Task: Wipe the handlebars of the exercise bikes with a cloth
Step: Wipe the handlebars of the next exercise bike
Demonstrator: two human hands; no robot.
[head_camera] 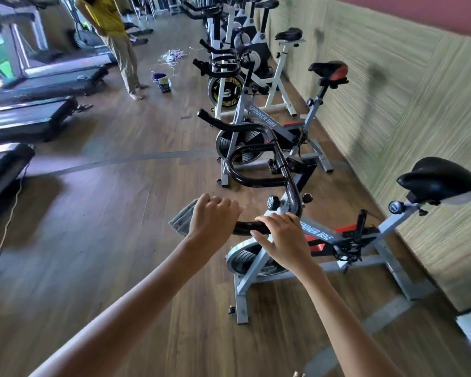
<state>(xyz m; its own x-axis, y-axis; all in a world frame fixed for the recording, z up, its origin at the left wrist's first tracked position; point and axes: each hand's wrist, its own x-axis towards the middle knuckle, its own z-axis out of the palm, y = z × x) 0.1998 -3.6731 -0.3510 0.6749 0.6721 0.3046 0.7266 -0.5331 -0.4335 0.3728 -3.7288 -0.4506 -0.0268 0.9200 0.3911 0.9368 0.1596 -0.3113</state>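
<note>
The nearest grey spinner bike point(318, 235) stands in front of me with black handlebars point(259, 159) curving from a near grip up to a far one. My left hand point(212, 219) grips a grey cloth point(182, 220) wrapped round the near end of the bar; the cloth sticks out to the left of my fist. My right hand point(280, 238) holds the same bar just to the right, fingers curled over it. The bar's near tip is hidden under the cloth and my hands.
More exercise bikes point(259, 123) line the green wall point(392, 85) on the right, receding away. Treadmills point(38, 115) stand along the left. A person in a yellow shirt point(112, 28) stands on the wooden floor, near a small bag point(162, 82) and tangled cords point(172, 57).
</note>
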